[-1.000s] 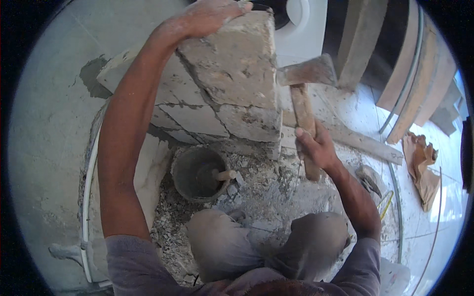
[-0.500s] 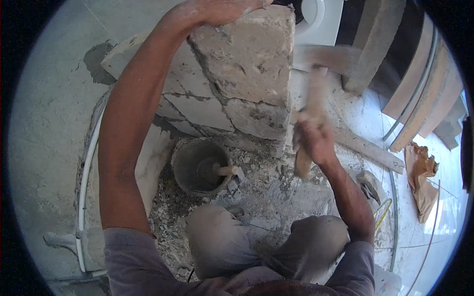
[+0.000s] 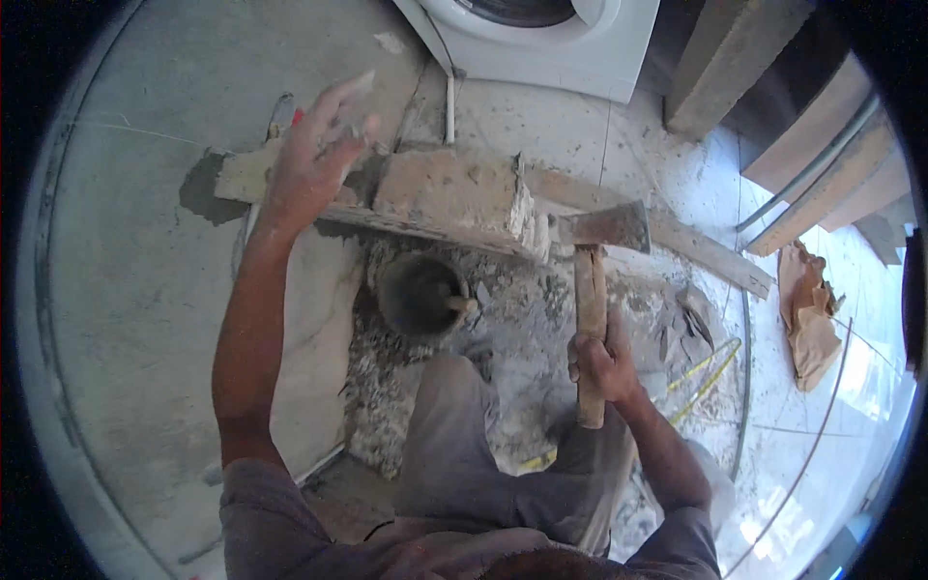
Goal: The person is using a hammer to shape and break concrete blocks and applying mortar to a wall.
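A broken slab of tile and mortar (image 3: 449, 198) lies low and nearly flat across the rubble in front of me. My left hand (image 3: 314, 159) hovers open above its left end, fingers spread, holding nothing. My right hand (image 3: 601, 360) grips the wooden handle of a hammer (image 3: 592, 290). The hammer's metal head rests against the slab's right end. A dark round bucket (image 3: 420, 295) with a tool handle in it stands just below the slab, between my arms.
Rubble (image 3: 522, 319) covers the floor around my knees. A white washing machine (image 3: 541, 39) stands at the top. A long wooden plank (image 3: 677, 242) lies to the right, with stacked boards (image 3: 822, 164) and a crumpled brown paper (image 3: 807, 314) beyond.
The slab, held upright by my left hand a second ago, has tipped away and now lies low. My left hand has let go of it. The hammer has swung against its right end.
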